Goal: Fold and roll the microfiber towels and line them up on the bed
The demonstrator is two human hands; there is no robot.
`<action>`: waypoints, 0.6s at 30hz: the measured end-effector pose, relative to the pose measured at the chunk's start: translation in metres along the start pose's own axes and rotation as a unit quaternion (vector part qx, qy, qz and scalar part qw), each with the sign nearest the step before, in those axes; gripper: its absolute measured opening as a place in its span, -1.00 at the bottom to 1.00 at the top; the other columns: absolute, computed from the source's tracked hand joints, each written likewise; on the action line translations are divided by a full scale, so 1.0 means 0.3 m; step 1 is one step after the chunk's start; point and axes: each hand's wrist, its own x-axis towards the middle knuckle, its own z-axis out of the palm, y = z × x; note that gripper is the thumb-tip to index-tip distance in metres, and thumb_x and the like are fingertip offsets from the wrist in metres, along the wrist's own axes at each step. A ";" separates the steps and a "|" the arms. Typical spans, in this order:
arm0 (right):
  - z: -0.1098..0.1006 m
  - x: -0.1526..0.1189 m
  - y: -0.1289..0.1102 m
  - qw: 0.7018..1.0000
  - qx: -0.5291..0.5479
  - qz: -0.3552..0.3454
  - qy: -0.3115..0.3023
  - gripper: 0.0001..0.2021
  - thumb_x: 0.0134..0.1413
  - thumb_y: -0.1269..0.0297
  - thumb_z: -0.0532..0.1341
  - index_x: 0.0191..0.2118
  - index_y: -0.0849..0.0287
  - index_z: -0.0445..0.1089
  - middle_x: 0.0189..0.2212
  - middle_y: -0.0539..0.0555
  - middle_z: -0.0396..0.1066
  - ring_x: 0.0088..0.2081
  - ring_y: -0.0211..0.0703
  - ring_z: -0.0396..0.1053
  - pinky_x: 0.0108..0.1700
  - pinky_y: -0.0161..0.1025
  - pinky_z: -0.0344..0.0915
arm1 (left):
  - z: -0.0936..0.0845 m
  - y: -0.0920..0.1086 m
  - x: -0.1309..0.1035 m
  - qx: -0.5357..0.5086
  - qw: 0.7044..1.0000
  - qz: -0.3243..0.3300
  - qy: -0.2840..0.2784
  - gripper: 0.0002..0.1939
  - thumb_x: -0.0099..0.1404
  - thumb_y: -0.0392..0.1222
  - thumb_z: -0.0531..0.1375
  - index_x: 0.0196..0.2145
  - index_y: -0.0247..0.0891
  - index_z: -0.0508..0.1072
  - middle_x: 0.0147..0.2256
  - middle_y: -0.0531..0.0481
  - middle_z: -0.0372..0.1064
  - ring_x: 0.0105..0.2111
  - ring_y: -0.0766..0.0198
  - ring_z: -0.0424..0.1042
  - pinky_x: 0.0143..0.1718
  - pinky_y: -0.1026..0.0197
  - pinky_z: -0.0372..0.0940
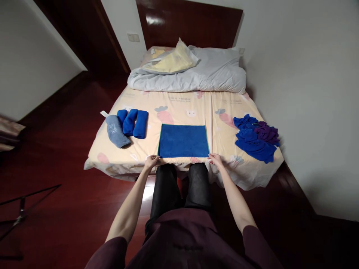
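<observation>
A blue towel with a thin green edge lies flat on the bed, close to its front edge. My left hand pinches the towel's near left corner. At the near right corner, my right hand grips the cloth the same way. To the left sit several rolled blue towels beside a grey-blue rolled towel with pale lettering and a white tag. On the right is a crumpled heap of blue cloths with a purple cloth among them.
The bed has a carrot-print sheet. A grey quilt and a yellow pillow are bunched near the dark headboard. A white wall stands to the right. Black metal legs stand on the red floor at left.
</observation>
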 end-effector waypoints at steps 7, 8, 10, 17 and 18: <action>0.022 0.045 0.018 1.000 0.002 -0.005 0.022 -0.73 0.17 0.17 0.42 -0.39 0.20 0.39 -0.44 0.12 0.58 -0.65 -0.32 0.42 -0.67 -0.48 0.24 | -0.005 -0.001 0.028 -0.043 0.998 -0.035 0.005 -0.61 0.24 0.18 0.23 -0.32 -0.25 0.38 -0.31 -0.19 0.58 -0.37 0.16 0.58 -0.39 0.21 0.43; 0.024 0.049 0.021 1.000 0.003 -0.008 0.027 -0.72 0.16 0.15 0.42 -0.39 0.20 0.38 -0.46 0.11 0.57 -0.65 -0.32 0.42 -0.67 -0.47 0.25 | -0.006 -0.002 0.028 -0.036 0.999 -0.035 0.014 -0.60 0.25 0.18 0.22 -0.31 -0.25 0.38 -0.34 -0.18 0.57 -0.38 0.14 0.58 -0.41 0.21 0.42; 0.025 0.054 0.027 0.999 0.006 -0.017 0.039 -0.70 0.12 0.13 0.42 -0.39 0.17 0.34 -0.48 0.08 0.55 -0.63 -0.31 0.42 -0.64 -0.46 0.28 | -0.005 -0.002 0.025 -0.012 0.999 -0.027 0.039 -0.61 0.28 0.18 0.20 -0.30 -0.24 0.39 -0.39 -0.16 0.55 -0.39 0.11 0.58 -0.43 0.21 0.40; 0.000 0.031 0.034 0.988 -0.009 -0.150 0.020 -0.59 -0.05 -0.06 0.37 -0.18 0.10 0.37 -0.58 -0.09 0.42 -0.59 -0.22 0.39 -0.56 -0.34 0.31 | -0.007 -0.015 -0.003 0.002 0.996 0.048 0.071 -0.55 0.25 0.15 0.22 -0.05 -0.21 0.44 -0.41 -0.04 0.53 -0.41 0.19 0.54 -0.38 0.24 0.38; -0.006 0.026 0.035 0.987 -0.025 -0.161 0.005 -0.59 -0.04 -0.08 0.34 -0.18 0.11 0.41 -0.58 -0.07 0.42 -0.59 -0.21 0.36 -0.54 -0.32 0.29 | -0.013 -0.022 -0.005 -0.001 0.996 0.061 0.062 -0.53 0.24 0.17 0.21 -0.06 -0.22 0.47 -0.42 -0.04 0.52 -0.41 0.18 0.53 -0.39 0.25 0.37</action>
